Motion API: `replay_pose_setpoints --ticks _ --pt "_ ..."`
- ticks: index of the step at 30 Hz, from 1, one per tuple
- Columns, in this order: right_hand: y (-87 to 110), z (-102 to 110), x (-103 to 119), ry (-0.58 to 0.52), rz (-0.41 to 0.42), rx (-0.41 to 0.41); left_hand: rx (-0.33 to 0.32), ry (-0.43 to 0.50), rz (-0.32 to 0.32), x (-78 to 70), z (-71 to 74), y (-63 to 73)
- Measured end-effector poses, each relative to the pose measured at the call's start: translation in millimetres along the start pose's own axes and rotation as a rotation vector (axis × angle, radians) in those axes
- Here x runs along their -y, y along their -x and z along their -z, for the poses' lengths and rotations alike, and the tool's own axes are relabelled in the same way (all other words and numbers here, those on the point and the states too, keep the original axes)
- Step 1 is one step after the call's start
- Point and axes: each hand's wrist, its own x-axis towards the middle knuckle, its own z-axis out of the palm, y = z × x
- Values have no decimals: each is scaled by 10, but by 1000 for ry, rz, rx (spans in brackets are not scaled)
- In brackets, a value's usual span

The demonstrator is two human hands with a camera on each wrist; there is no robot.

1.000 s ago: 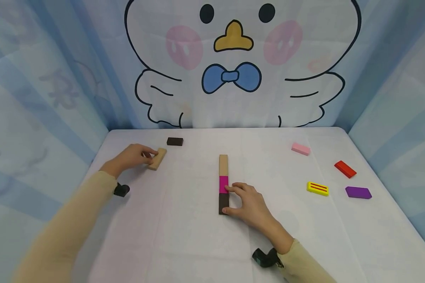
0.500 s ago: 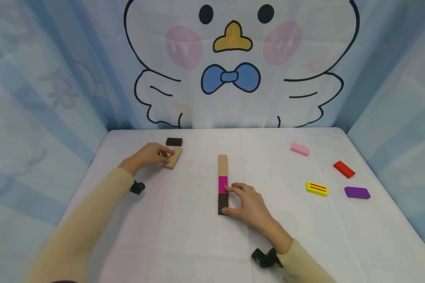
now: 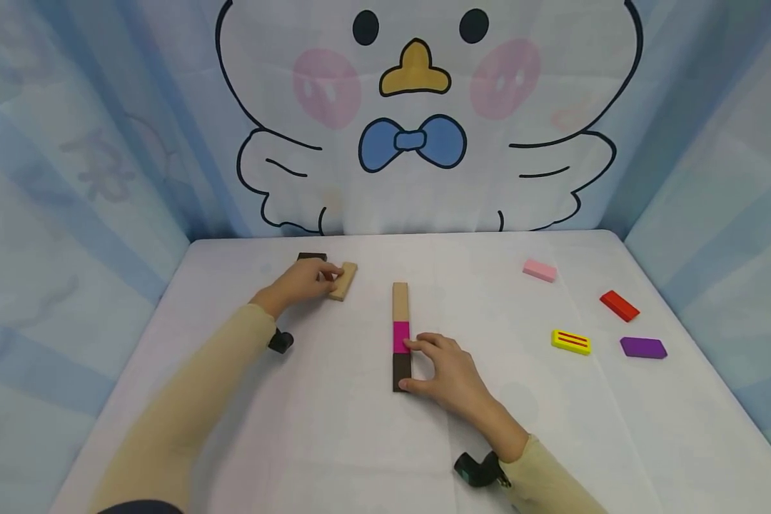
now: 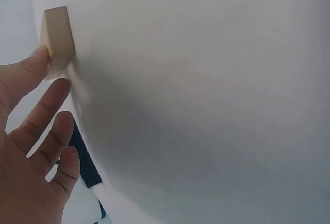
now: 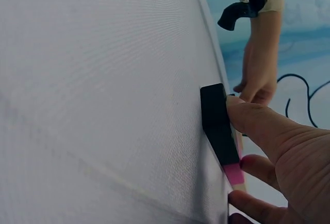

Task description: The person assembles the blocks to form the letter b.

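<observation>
In the head view my left hand [image 3: 303,280] pinches a light wooden block [image 3: 346,281] between thumb and fingers, left of a straight row. That row has a light wooden block [image 3: 400,302] at the far end, a magenta block [image 3: 401,337] in the middle and a dark brown block [image 3: 401,373] at the near end. My right hand [image 3: 455,373] touches the row's right side, thumb at the dark block and a fingertip at the magenta one. The left wrist view shows the held block [image 4: 60,34] at the thumb tip.
Another dark block [image 3: 311,255] lies just behind my left hand, partly covered. On the right of the white table [image 3: 334,442] are a pink block [image 3: 540,270], a red block [image 3: 620,305], a yellow striped block [image 3: 571,342] and a purple block [image 3: 643,348]. Printed curtains surround the table.
My left hand has carried the light wooden block to the right, past the dark block at the back and closer to the row. The right hand and the row stay put.
</observation>
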Motion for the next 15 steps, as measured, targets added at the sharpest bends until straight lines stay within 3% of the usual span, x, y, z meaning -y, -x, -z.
replay_pose_setpoints --ticks 9,15 --pt "-6 3 29 5 -6 2 -95 7 1 -174 -96 -75" --pt "-4 3 30 5 -5 0 -93 5 13 -190 -171 -197"
